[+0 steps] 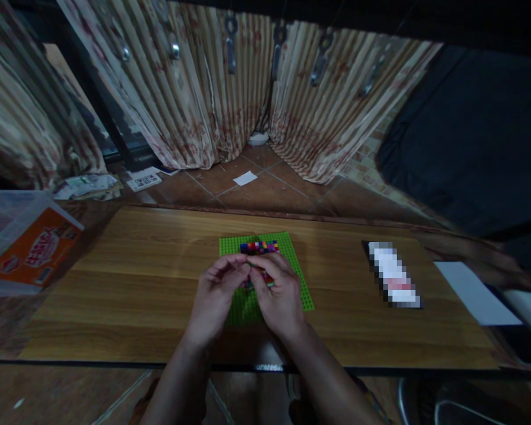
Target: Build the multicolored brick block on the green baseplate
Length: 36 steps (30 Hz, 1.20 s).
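Underneath left grip [216,287], right grip [282,293], green baseplate [297,270]

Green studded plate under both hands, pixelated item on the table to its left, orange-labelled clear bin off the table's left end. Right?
One fix: the head view shows the pixelated item right of the green studded plate. The rest stands.

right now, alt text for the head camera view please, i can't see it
Two bare hands, left and right, meet fingertip to fingertip over a green studded baseplate with small multicolored bricks. It lies on a wooden table, with a pixelated device to the right.
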Each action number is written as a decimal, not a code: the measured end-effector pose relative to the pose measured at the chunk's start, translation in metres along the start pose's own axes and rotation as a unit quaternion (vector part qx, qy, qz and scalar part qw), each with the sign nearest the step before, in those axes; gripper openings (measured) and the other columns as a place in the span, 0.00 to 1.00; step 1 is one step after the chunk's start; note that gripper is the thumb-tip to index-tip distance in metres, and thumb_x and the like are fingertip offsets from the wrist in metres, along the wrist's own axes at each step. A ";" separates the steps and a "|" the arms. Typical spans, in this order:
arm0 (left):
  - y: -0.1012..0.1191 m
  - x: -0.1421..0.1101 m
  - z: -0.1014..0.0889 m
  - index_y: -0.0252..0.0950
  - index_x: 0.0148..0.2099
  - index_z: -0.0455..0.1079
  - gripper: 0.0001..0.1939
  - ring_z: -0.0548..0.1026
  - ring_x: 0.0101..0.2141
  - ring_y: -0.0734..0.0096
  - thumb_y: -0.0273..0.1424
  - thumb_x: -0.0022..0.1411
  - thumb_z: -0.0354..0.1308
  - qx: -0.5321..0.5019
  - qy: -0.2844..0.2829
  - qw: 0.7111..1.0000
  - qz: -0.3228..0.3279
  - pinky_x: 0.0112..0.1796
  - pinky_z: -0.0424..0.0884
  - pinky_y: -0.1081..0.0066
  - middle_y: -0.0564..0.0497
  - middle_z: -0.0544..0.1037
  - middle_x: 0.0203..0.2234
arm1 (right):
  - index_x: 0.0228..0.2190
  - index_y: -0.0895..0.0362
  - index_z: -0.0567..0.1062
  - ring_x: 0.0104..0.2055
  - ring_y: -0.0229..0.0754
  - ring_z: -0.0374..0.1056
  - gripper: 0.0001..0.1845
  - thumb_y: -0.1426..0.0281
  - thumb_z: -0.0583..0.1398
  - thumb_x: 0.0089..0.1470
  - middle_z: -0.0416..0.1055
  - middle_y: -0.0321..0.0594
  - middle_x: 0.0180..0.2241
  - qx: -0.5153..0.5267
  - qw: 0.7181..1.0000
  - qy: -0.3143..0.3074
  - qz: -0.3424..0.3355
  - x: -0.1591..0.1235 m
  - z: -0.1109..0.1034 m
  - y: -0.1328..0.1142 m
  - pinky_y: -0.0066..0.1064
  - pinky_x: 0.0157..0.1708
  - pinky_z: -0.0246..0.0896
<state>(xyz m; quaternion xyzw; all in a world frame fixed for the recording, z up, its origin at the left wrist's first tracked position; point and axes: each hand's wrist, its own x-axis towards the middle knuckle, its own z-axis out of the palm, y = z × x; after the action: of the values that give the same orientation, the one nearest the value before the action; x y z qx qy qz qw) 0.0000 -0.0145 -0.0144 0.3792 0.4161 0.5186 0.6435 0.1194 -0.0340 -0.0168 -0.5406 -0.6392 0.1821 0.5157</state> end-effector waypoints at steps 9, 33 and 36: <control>0.003 0.000 0.002 0.34 0.33 0.75 0.07 0.71 0.32 0.76 0.29 0.50 0.65 0.027 -0.006 1.000 0.005 0.37 0.67 0.76 0.53 0.76 0.28 | 0.42 0.50 0.76 0.43 0.40 0.68 0.17 0.79 0.56 0.56 0.74 0.37 0.39 0.020 0.999 -0.021 -0.013 -0.001 0.000 -0.001 0.34 0.45 0.63; 0.001 0.001 0.000 0.34 0.32 0.75 0.07 0.69 0.26 0.79 0.33 0.54 0.63 0.033 0.000 0.999 -0.010 0.31 0.66 0.77 0.55 0.74 0.24 | 0.38 0.52 0.77 0.41 0.40 0.68 0.10 0.75 0.57 0.58 0.74 0.37 0.36 0.029 0.999 0.002 -0.019 -0.001 -0.003 0.002 0.34 0.43 0.63; 0.000 0.001 0.001 0.34 0.32 0.75 0.08 0.70 0.26 0.79 0.35 0.54 0.63 0.036 0.019 0.999 -0.019 0.31 0.66 0.77 0.54 0.75 0.26 | 0.38 0.51 0.77 0.43 0.41 0.67 0.09 0.73 0.58 0.58 0.72 0.38 0.38 0.010 1.000 0.021 -0.013 0.000 -0.008 0.006 0.35 0.44 0.63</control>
<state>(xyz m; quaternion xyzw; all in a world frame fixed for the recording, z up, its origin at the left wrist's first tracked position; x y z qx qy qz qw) 0.0010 -0.0133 -0.0139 0.3845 0.4540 0.4975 0.6313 0.1290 -0.0348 -0.0183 -0.5308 -0.6331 0.1703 0.5370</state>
